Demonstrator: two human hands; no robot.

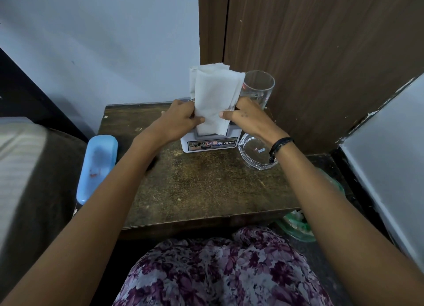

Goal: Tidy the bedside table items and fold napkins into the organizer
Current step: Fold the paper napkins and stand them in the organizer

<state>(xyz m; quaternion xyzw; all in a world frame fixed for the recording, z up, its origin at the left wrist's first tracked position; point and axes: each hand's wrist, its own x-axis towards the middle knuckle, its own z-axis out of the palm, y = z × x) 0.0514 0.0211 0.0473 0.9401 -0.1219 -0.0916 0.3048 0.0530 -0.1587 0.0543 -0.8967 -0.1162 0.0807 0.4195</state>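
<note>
Folded white napkins (214, 94) stand upright in a small white organizer (211, 144) with an "OPEL" label, at the back middle of the dark wooden bedside table (206, 186). My left hand (181, 120) pinches the napkins' left edge just above the organizer's slot. On the right edge, my right hand (245, 117) grips them with thumb in front. The napkins' lower ends sit inside the slot.
A tall clear drinking glass (261, 88) stands behind my right hand. A glass ashtray (254, 152) lies right of the organizer. A light blue case (96, 166) rests at the table's left edge. Brown wardrobe at right, bed at left, green bag on floor.
</note>
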